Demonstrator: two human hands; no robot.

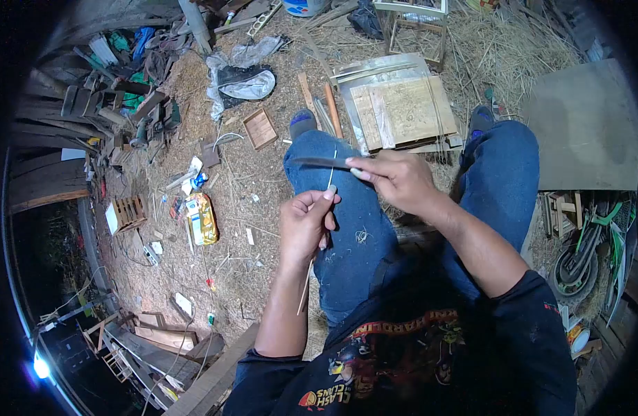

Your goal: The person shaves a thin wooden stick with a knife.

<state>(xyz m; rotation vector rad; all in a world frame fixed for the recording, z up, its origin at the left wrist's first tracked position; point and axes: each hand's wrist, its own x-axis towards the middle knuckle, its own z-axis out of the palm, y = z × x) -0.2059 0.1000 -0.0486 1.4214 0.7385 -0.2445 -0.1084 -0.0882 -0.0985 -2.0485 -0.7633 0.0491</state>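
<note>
My left hand [306, 223] is closed, pinching a thin pale wooden stick [304, 291] between thumb and fingers. One end of the stick sticks up past my fingertips over the thigh, and the other runs down beside my wrist. In my right hand [396, 179] is a knife [320, 163], its dark blade pointing left. The blade crosses the upper part of the stick; whether it touches cannot be made out. My fingers hide most of the knife's handle. Both hands are above the leg of my blue jeans [357, 256], where a small tangle of fine shavings [362, 237] lies.
Boards [409, 111] lie stacked on the straw-strewn ground ahead, with an orange-brown rod [333, 111] beside them. A small wooden box [260, 129] and a gold packet [202, 219] are to the left. At right are a large flat sheet [579, 125] and a small motorcycle [579, 267].
</note>
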